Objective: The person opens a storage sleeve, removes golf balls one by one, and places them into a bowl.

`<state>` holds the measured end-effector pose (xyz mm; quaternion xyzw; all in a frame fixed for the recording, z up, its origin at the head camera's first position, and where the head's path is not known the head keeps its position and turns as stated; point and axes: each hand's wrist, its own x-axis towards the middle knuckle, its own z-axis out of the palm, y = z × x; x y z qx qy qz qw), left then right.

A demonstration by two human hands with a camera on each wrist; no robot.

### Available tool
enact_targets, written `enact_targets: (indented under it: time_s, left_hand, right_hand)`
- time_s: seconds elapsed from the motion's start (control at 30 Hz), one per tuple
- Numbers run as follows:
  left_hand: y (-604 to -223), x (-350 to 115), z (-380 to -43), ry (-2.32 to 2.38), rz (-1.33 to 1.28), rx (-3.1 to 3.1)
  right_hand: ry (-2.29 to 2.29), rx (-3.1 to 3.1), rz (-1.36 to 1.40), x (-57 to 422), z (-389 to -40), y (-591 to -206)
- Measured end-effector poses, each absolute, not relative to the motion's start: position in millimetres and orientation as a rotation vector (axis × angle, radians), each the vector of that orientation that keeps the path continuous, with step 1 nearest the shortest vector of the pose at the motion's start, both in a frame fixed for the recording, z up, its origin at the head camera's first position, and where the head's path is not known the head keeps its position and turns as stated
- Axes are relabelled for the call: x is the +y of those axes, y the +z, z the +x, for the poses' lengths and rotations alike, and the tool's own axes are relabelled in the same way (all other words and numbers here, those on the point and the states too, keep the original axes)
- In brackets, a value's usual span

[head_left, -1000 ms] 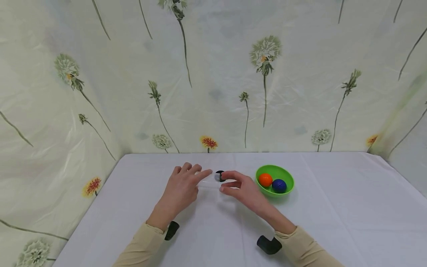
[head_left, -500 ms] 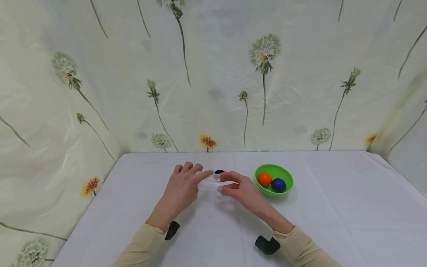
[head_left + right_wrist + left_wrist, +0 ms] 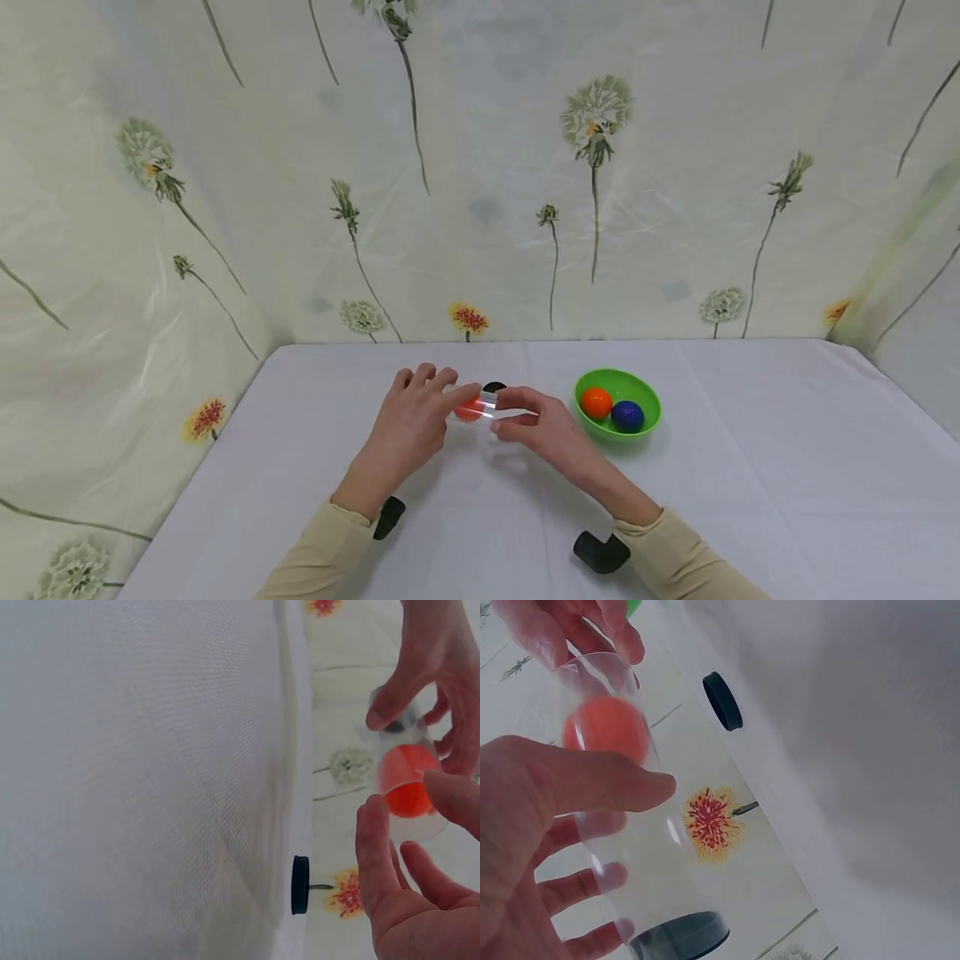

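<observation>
My left hand (image 3: 412, 417) grips a clear plastic tube (image 3: 649, 855), its thumb on one side and fingers on the other. A black cap (image 3: 682, 936) covers one end of the tube; the uncapped end points to my right hand (image 3: 543, 425). Inside, a red-orange ball (image 3: 469, 408) sits near the uncapped end, slightly blurred in the left wrist view. My right thumb and fingers are spread around that end, with nothing held between them; whether they touch the rim I cannot tell. A loose black lid (image 3: 722, 701) lies on the table beyond.
To the right of my right hand stands a green bowl (image 3: 651, 398) with an orange ball (image 3: 597, 403) and a blue ball (image 3: 627, 417). White cloth covers the table (image 3: 750, 467). A flower-printed sheet (image 3: 495, 125) hangs behind it.
The red-orange ball has come into sight in the tube, moving toward the uncapped end from behind my left hand. The tube's end has tilted slightly; both hands are nearly still.
</observation>
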<state>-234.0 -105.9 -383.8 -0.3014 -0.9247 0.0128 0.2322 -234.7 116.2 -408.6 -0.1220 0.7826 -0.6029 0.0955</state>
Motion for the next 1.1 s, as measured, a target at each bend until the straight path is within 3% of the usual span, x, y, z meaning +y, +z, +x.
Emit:
enact_targets:
  time_s: [1.1]
  left_hand:
    - [-389,-107,-236,0.075,-0.764,-2.587]
  right_hand:
    - [-1.709,2.549,-0.273,153,-232,-390]
